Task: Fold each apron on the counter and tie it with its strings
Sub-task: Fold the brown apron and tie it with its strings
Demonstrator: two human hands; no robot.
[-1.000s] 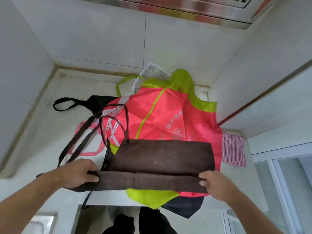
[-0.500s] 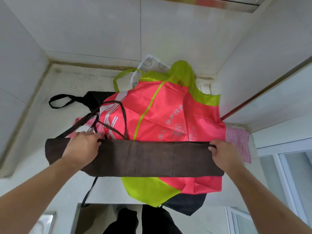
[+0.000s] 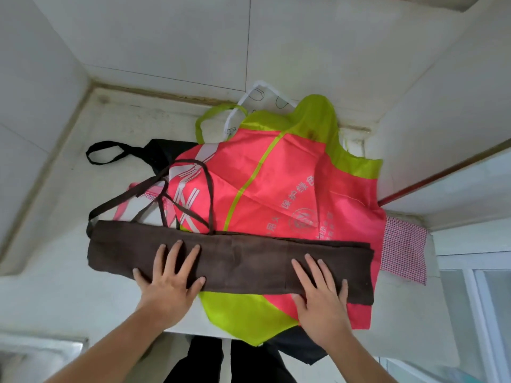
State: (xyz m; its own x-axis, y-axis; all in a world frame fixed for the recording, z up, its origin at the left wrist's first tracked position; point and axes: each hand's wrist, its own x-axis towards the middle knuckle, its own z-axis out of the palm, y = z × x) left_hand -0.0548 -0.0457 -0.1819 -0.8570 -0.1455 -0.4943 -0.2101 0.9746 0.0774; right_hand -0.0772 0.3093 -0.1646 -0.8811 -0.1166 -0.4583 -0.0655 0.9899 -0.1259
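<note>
White counter [image 3: 69,286]: folded brown apron [image 3: 249,261] is laid across a pink-and-green apron [image 3: 276,189]. It is pressed flat by left hand [image 3: 168,283] and right hand [image 3: 320,294], fingers spread.

A brown apron [image 3: 243,261], folded into a long narrow band, lies across a pink and lime-green apron [image 3: 276,189] on the tabletop [image 3: 63,205]. The left hand [image 3: 168,277] and right hand [image 3: 320,291] press flat on it, fingers spread. Its brown strings [image 3: 166,186] loop toward the wall.
</note>
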